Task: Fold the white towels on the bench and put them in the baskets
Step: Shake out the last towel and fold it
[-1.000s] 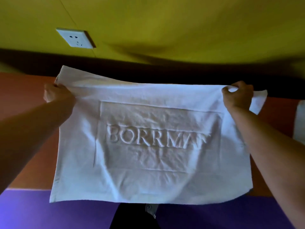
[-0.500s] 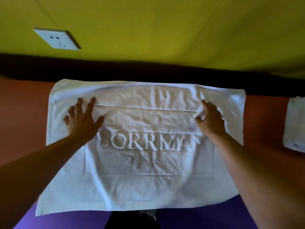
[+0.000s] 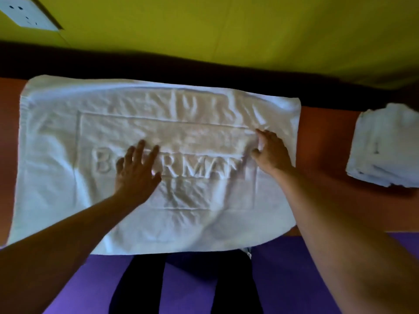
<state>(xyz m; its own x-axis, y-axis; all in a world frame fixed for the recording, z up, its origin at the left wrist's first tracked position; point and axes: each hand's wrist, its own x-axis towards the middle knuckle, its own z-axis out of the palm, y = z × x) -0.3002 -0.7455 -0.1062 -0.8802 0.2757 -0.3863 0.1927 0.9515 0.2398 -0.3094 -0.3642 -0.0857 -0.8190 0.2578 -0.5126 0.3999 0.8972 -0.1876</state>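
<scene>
A white towel (image 3: 68, 155) with raised letters lies spread flat across the orange bench (image 3: 322, 141), its near edge hanging over the front. My left hand (image 3: 136, 171) lies flat on the towel's middle, fingers straight, covering part of the lettering. My right hand (image 3: 271, 152) rests on the towel near its right end with the fingers extended. Wrinkles run along the towel's far edge. No basket is in view.
More white towels (image 3: 383, 146) sit in a folded pile on the bench at the right. A yellow wall with a white socket (image 3: 27, 17) rises behind the bench. Purple floor (image 3: 294, 279) and my dark trouser legs show below the bench's front edge.
Both hands let go of the towel's top corners, laid it on the bench and now press on it. My left hand has slid from the towel's left part toward its middle.
</scene>
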